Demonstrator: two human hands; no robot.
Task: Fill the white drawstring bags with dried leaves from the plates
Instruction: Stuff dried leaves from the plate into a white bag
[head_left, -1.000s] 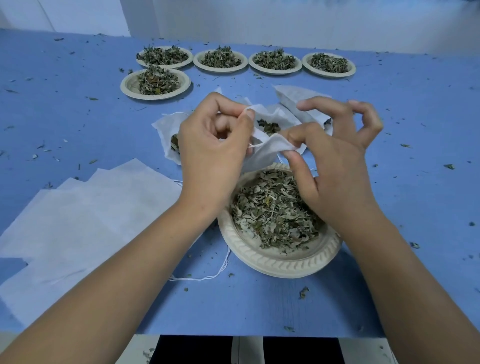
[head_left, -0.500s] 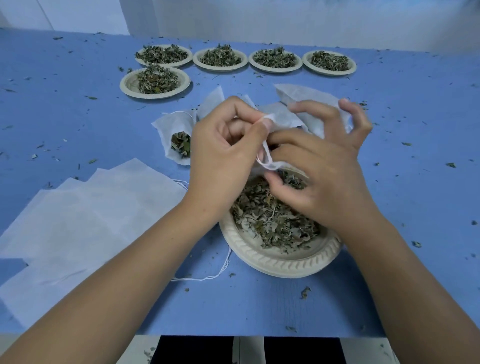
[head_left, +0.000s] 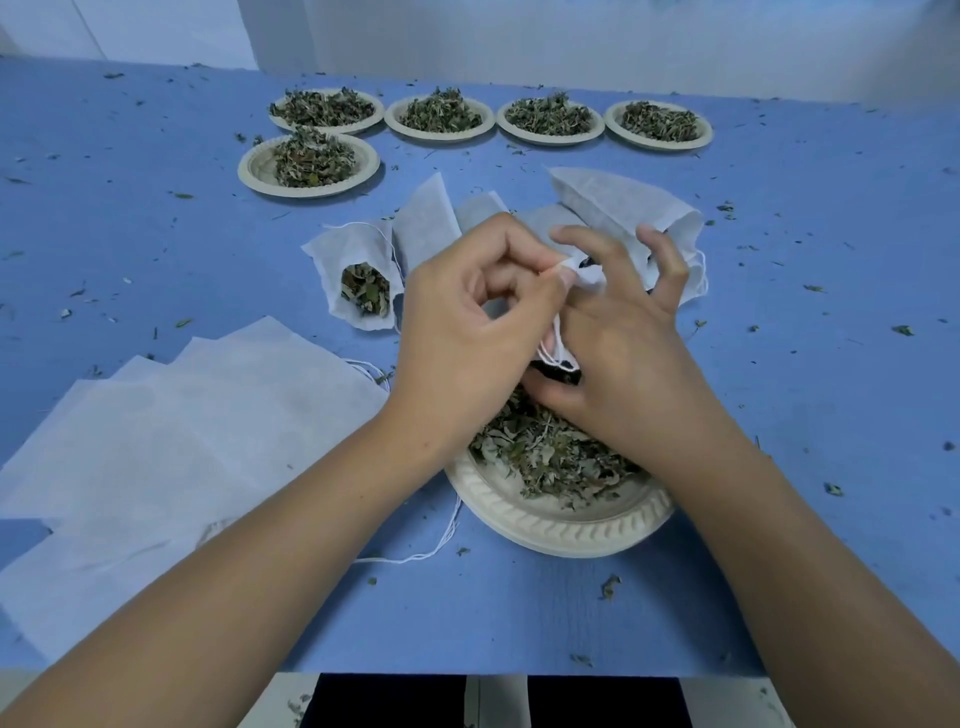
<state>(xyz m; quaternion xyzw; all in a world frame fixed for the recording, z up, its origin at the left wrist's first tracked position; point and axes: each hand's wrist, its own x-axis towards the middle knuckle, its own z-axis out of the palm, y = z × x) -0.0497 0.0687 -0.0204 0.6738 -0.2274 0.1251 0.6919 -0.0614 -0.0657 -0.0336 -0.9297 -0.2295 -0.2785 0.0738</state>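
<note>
A cream paper plate (head_left: 550, 525) of dried leaves (head_left: 545, 452) sits near the front edge of the blue table. Just above its far rim my left hand (head_left: 467, 338) pinches the rim of a white drawstring bag (head_left: 579, 270) between thumb and forefinger. My right hand (head_left: 623, 353) is pushed into the bag's mouth, thumb and fingers curled round its lower edge and a dark pinch of leaves. Most of that bag is hidden by both hands. A filled bag (head_left: 358, 280) lies open-mouthed to the left, with more bags (head_left: 623, 208) behind my hands.
Several flat empty bags (head_left: 171, 441) lie fanned at the front left, loose strings (head_left: 415, 556) trailing by the plate. Several leaf-heaped plates (head_left: 441, 117) line the far side, one (head_left: 309, 166) nearer. Leaf crumbs dot the table; its front edge (head_left: 467, 670) is close.
My hands have closed together over the plate's far rim. The right hand went from pinching the bag's edge to pushing into its mouth. The bag bunched up between my hands.
</note>
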